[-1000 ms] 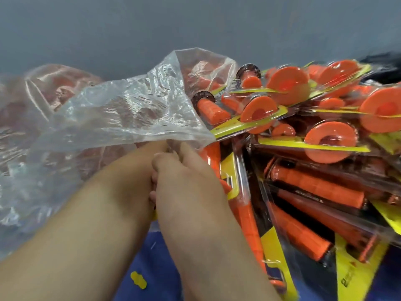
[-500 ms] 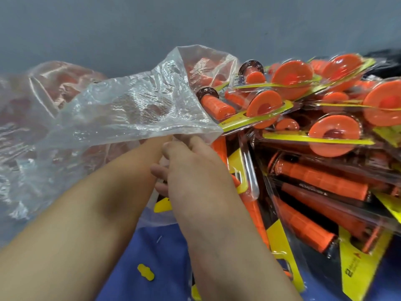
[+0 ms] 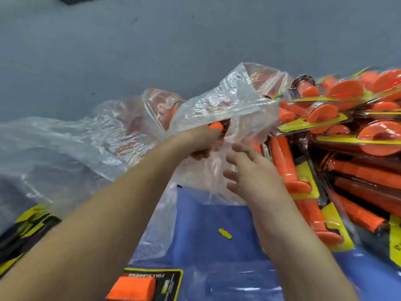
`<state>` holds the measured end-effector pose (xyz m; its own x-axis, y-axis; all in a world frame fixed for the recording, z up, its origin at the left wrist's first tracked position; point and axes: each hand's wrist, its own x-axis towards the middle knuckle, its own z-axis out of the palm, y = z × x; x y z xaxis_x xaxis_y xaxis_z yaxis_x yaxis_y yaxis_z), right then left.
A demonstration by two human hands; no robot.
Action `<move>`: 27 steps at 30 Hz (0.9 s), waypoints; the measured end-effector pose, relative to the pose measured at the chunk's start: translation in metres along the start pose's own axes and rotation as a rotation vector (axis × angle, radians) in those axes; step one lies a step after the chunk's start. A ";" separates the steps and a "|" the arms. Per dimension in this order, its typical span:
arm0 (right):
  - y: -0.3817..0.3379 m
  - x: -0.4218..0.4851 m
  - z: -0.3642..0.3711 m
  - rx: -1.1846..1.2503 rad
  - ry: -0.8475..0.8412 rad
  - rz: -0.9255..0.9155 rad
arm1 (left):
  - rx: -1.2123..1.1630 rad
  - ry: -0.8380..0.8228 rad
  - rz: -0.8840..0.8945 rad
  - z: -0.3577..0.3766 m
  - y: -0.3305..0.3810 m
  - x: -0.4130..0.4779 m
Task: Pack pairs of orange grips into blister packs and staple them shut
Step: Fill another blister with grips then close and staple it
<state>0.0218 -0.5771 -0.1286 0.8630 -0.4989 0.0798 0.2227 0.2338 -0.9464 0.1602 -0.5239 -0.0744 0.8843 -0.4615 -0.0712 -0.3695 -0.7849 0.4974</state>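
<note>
Looking at the middle left of the frame, I see the clear bag (image 3: 108, 144). My left hand (image 3: 198, 142) is under its flap, fingers curled round one orange grip (image 3: 216, 126). Lower and to the right, my right hand (image 3: 253, 170) has its fingers apart and holds nothing. Far right, a big pile of filled packs (image 3: 347, 135) lies on the blue table (image 3: 206, 240). I think lots are done, but the bag shows more orange inside, so more packing and stapling is left.
</note>
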 end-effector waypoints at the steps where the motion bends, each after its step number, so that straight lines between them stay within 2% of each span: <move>1: -0.001 -0.008 0.007 -0.009 -0.010 0.003 | -0.042 0.035 0.003 -0.003 -0.007 -0.025; 5: 0.001 -0.040 0.028 -0.062 -0.075 0.016 | -0.475 0.037 0.097 0.010 -0.043 -0.118; 8: 0.006 -0.064 0.045 -0.039 -0.230 0.022 | -0.608 0.118 0.209 0.029 -0.069 -0.180; 13: 0.024 -0.098 0.062 -0.065 -0.374 -0.061 | -0.439 0.320 0.308 0.029 -0.123 -0.230; 16: 0.034 -0.111 0.070 -0.189 -0.474 -0.178 | -0.382 0.574 0.290 0.021 -0.149 -0.241; 18: 0.036 -0.115 0.077 -0.213 -0.495 -0.230 | -0.329 0.697 0.368 0.016 -0.157 -0.247; 23: 0.044 -0.125 0.095 -0.341 -0.506 -0.363 | -0.170 0.847 0.539 0.002 -0.171 -0.256; 27: 0.047 -0.131 0.101 -0.406 -0.466 -0.408 | -0.030 0.909 0.573 -0.003 -0.180 -0.260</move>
<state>-0.0350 -0.4160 -0.1521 0.8706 -0.0533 0.4891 0.4597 -0.2665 -0.8472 -0.0024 -0.2612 -0.1430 0.4673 -0.2669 0.8428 -0.8002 -0.5331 0.2748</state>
